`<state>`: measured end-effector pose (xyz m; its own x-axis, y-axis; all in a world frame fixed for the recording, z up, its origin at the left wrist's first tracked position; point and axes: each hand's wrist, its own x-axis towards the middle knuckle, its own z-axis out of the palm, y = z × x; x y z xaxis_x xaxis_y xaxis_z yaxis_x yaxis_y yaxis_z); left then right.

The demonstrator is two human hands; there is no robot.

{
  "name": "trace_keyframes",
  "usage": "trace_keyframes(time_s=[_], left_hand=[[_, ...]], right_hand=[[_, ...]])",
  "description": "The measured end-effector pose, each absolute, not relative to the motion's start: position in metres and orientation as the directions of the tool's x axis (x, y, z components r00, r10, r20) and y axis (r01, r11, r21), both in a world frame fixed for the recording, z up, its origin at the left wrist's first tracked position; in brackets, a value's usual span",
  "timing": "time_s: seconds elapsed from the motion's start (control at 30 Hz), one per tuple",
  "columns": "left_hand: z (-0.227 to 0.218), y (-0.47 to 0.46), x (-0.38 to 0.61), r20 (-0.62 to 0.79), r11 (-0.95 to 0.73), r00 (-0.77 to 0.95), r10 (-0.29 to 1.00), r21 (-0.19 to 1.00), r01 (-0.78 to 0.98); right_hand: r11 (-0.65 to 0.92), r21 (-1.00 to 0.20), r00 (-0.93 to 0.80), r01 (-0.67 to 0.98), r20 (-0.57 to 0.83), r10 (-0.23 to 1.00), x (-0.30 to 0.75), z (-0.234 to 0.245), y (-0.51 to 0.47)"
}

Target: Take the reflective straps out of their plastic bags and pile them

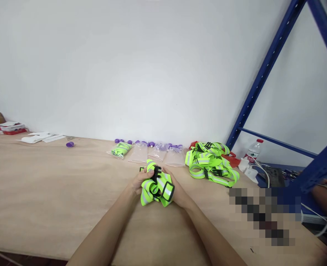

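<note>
Between my two hands, above the wooden table, is a bunched reflective strap [149,195], neon yellow-green with silver stripes, a black buckle and a black slider. My left hand [139,181] grips it from the left, thumb near the buckle. On its other side my right hand [179,190] is wrapped round the strap; most of those fingers are hidden behind it. Just beyond lie clear plastic bags [138,153] in a row. The leftmost bag [121,150] has a folded green strap inside. A pile of similar straps [211,162] lies to the right.
Small purple rolls [151,144] line the wall behind the bags, and one purple roll [70,144] sits farther left. White papers [43,137] lie at the far left. A water bottle [253,150] stands by the blue metal frame [256,92]. Another person's arm [325,199] shows at the right edge.
</note>
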<state>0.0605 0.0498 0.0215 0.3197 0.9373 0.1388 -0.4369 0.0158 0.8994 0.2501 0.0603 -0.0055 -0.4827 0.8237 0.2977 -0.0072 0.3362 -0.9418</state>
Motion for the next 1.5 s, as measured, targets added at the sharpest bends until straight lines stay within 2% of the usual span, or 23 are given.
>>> trace_keyframes(time_s=[0.07, 0.13, 0.27, 0.37, 0.43, 0.53, 0.67, 0.77, 0.87, 0.93, 1.0, 1.1, 1.2, 1.27, 1.33, 1.4, 1.5], left_hand=[[0.023, 0.048, 0.064, 0.087, 0.093, 0.331, 0.940, 0.866, -0.492], [0.024, 0.049, 0.067, 0.077, 0.092, 0.315, 0.946, 0.868, -0.488], [0.024, 0.053, 0.072, 0.138, -0.076, 0.224, 0.965, 0.961, -0.266], [0.022, 0.054, 0.080, 0.226, -0.226, 0.111, 0.968, 0.974, -0.012], [0.022, 0.053, 0.085, 0.302, -0.307, 0.052, 0.952, 0.942, 0.139], [0.024, 0.049, 0.087, 0.415, -0.408, 0.046, 0.909, 0.859, 0.310], [0.026, 0.049, 0.078, 0.489, -0.446, 0.023, 0.872, 0.774, 0.449], [0.023, 0.053, 0.069, 0.526, -0.414, -0.039, 0.850, 0.710, 0.570], [0.017, 0.059, 0.062, 0.459, -0.243, -0.096, 0.883, 0.623, 0.743], [0.012, 0.062, 0.057, 0.334, -0.128, -0.082, 0.939, 0.562, 0.817], [0.009, 0.063, 0.054, 0.210, -0.106, -0.004, 0.978, 0.512, 0.852], [0.006, 0.064, 0.052, 0.137, -0.164, 0.109, 0.985, 0.506, 0.847], [0.004, 0.066, 0.056, 0.158, -0.219, 0.153, 0.976, 0.624, 0.750], [0.002, 0.067, 0.061, 0.171, -0.234, 0.163, 0.972, 0.787, 0.571], [0.001, 0.068, 0.065, 0.179, -0.228, 0.178, 0.968, 0.922, 0.314], [0.001, 0.067, 0.068, 0.178, -0.206, 0.219, 0.959, 0.972, 0.116], [0.002, 0.064, 0.071, 0.158, -0.184, 0.280, 0.947, 0.981, 0.069]], right_hand=[[0.344, -0.939, -0.558, -0.027, 0.300, 0.774, 0.244, -0.003, 0.054], [0.314, -0.949, -0.603, -0.018, 0.261, 0.754, 0.241, 0.000, 0.049], [0.153, -0.988, -0.602, 0.010, 0.116, 0.790, 0.244, -0.004, 0.048], [-0.030, -1.000, -0.444, -0.004, -0.025, 0.895, 0.245, -0.015, 0.054], [-0.105, -0.988, -0.325, -0.118, -0.061, 0.944, 0.243, -0.021, 0.059], [-0.106, -0.950, -0.152, -0.294, -0.063, 0.986, 0.236, -0.025, 0.067], [-0.113, -0.947, 0.022, -0.301, -0.125, 0.992, 0.235, -0.024, 0.072], [-0.063, -0.957, 0.118, -0.284, -0.100, 0.988, 0.240, -0.023, 0.074], [0.031, -0.976, 0.230, -0.216, -0.019, 0.973, 0.245, -0.021, 0.077], [0.098, -0.981, 0.267, -0.165, 0.051, 0.962, 0.247, -0.020, 0.079], [0.147, -0.982, 0.256, -0.120, 0.113, 0.960, 0.248, -0.021, 0.081], [0.203, -0.978, 0.193, -0.050, 0.191, 0.963, 0.248, -0.023, 0.082], [0.264, -0.964, 0.131, 0.005, 0.262, 0.956, 0.246, -0.026, 0.082], [0.293, -0.956, 0.118, 0.016, 0.293, 0.949, 0.245, -0.028, 0.083], [0.310, -0.951, 0.121, 0.015, 0.309, 0.943, 0.245, -0.029, 0.084], [0.315, -0.949, 0.110, 0.005, 0.314, 0.943, 0.245, -0.029, 0.084], [0.311, -0.950, 0.079, -0.018, 0.308, 0.948, 0.247, -0.030, 0.084]])
